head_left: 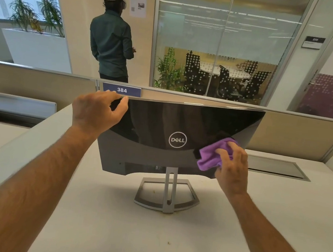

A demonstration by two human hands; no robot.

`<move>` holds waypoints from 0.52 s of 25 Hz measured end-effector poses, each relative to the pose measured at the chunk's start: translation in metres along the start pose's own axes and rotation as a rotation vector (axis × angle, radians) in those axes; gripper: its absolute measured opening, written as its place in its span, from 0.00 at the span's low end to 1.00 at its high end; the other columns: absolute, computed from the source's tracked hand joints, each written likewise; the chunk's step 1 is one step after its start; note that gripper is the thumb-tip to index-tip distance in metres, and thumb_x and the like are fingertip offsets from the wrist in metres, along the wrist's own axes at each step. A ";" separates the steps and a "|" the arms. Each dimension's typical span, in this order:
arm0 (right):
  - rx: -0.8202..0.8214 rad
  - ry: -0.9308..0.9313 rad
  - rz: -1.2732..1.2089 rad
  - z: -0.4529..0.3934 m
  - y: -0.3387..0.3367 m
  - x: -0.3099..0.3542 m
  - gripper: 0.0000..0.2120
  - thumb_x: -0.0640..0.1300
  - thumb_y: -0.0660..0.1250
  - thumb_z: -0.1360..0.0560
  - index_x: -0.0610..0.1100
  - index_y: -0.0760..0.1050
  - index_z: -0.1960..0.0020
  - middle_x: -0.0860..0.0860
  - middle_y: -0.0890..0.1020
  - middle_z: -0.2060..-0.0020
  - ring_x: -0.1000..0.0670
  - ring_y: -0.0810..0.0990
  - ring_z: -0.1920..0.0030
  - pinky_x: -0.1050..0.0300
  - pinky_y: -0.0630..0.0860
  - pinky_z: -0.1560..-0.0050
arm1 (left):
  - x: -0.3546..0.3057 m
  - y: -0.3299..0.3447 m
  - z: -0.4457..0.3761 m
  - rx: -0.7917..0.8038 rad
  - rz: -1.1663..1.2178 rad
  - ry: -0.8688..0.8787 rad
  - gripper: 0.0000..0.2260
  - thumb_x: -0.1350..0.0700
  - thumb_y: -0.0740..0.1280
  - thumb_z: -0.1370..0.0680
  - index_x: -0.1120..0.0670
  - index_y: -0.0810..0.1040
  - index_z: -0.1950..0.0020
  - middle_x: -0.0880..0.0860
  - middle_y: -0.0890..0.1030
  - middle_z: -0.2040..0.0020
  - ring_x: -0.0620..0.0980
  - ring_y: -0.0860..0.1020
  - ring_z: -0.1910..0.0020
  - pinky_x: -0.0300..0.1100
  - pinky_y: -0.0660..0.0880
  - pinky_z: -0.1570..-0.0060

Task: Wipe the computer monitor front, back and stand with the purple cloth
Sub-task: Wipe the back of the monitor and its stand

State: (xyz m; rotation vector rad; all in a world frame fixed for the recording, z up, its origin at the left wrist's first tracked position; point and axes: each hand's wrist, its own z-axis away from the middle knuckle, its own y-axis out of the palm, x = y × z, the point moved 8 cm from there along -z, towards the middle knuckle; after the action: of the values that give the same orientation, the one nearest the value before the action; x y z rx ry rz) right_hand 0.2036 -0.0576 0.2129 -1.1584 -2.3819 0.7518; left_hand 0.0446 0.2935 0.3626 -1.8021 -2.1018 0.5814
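The computer monitor (161, 123) stands on the white desk with its glossy black back turned toward me, the Dell logo at its middle. Its grey stand (168, 193) rests on the desk below. My left hand (96, 112) grips the monitor's top left corner, fingers curled over the upper edge. My right hand (232, 169) presses the bunched purple cloth (211, 157) against the lower right part of the back. The screen side faces away and is hidden.
The white desk (109, 232) spreads around the stand, with a grey cable hatch (276, 167) at the right. A beige partition (38, 85) with a "384" label runs behind the monitor. Beyond it a person (112, 38) stands with their back to me.
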 end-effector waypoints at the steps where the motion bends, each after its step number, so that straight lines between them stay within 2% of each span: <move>1: 0.005 0.075 -0.046 0.002 -0.002 -0.013 0.24 0.35 0.79 0.36 0.39 0.78 0.41 0.38 0.74 0.37 0.36 0.74 0.39 0.43 0.79 0.45 | -0.001 -0.002 0.000 -0.004 0.003 0.001 0.22 0.40 0.59 0.20 0.54 0.84 0.45 0.55 0.85 0.49 0.54 0.83 0.59 0.37 0.71 0.65; 3: -0.002 0.229 -0.194 0.009 -0.006 -0.035 0.21 0.34 0.78 0.33 0.39 0.79 0.42 0.38 0.76 0.39 0.37 0.77 0.42 0.46 0.79 0.47 | -0.003 -0.004 0.000 -0.014 0.000 0.004 0.22 0.40 0.59 0.20 0.54 0.85 0.46 0.55 0.86 0.50 0.54 0.83 0.60 0.37 0.70 0.66; 5: -0.004 0.384 -0.384 0.020 -0.009 -0.052 0.13 0.37 0.74 0.28 0.40 0.79 0.43 0.40 0.79 0.42 0.40 0.79 0.47 0.47 0.80 0.47 | -0.005 -0.004 0.001 -0.022 -0.013 0.010 0.22 0.40 0.59 0.20 0.54 0.85 0.46 0.55 0.86 0.51 0.54 0.83 0.61 0.36 0.68 0.66; 8: 0.153 0.674 -0.605 0.052 -0.004 -0.068 0.07 0.40 0.70 0.23 0.47 0.78 0.46 0.46 0.82 0.49 0.44 0.81 0.51 0.51 0.81 0.49 | -0.005 -0.005 0.001 -0.027 -0.010 0.011 0.23 0.40 0.59 0.20 0.55 0.84 0.45 0.55 0.86 0.51 0.55 0.83 0.61 0.36 0.67 0.66; 9: 0.208 0.692 -0.633 0.064 -0.005 -0.067 0.07 0.39 0.70 0.23 0.48 0.78 0.47 0.48 0.82 0.51 0.45 0.81 0.51 0.53 0.80 0.50 | -0.005 -0.005 0.002 -0.029 -0.009 0.007 0.23 0.39 0.58 0.19 0.55 0.84 0.45 0.55 0.86 0.51 0.55 0.83 0.61 0.36 0.68 0.65; 11: 0.310 0.538 -0.651 0.091 -0.013 -0.045 0.14 0.32 0.69 0.27 0.51 0.79 0.49 0.53 0.82 0.52 0.51 0.81 0.50 0.56 0.79 0.48 | -0.005 -0.005 0.002 -0.032 -0.003 -0.001 0.24 0.39 0.58 0.19 0.55 0.84 0.45 0.56 0.86 0.51 0.56 0.83 0.60 0.38 0.70 0.64; 13: 0.438 0.275 -0.623 0.125 -0.021 -0.007 0.20 0.33 0.67 0.35 0.55 0.79 0.51 0.57 0.81 0.48 0.57 0.79 0.46 0.62 0.76 0.43 | -0.008 -0.006 0.002 -0.031 0.005 -0.010 0.23 0.39 0.59 0.19 0.56 0.84 0.46 0.56 0.86 0.51 0.57 0.83 0.60 0.38 0.70 0.63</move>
State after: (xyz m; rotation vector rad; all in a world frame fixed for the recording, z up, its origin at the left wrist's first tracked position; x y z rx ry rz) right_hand 0.1265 -0.1107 0.1270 -0.2875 -2.0240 0.7718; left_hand 0.0397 0.2849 0.3639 -1.8250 -2.1249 0.5634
